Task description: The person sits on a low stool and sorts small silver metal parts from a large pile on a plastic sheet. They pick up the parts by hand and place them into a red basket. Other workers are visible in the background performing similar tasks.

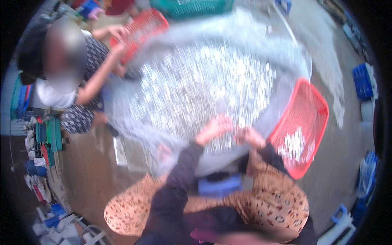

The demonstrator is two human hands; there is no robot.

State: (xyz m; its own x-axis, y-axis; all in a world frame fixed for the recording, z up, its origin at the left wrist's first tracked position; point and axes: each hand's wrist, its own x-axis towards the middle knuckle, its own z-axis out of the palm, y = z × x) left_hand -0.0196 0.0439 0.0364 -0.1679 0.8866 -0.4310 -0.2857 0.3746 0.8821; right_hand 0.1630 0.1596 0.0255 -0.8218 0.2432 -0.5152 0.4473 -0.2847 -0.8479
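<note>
A wide heap of small silvery-white pieces lies on a clear plastic sheet spread over the floor. My left hand and my right hand reach into the near edge of the heap, blurred by motion; what they grip cannot be made out. A red plastic basket stands tilted at my right with some white pieces in its lower corner. I sit with patterned trousers and dark sleeves, a blue stool under me.
Another person sits at the far left of the heap, hands at a second red basket. A green crate stands at the back. Blue crates line the right side. Stacked goods crowd the left edge.
</note>
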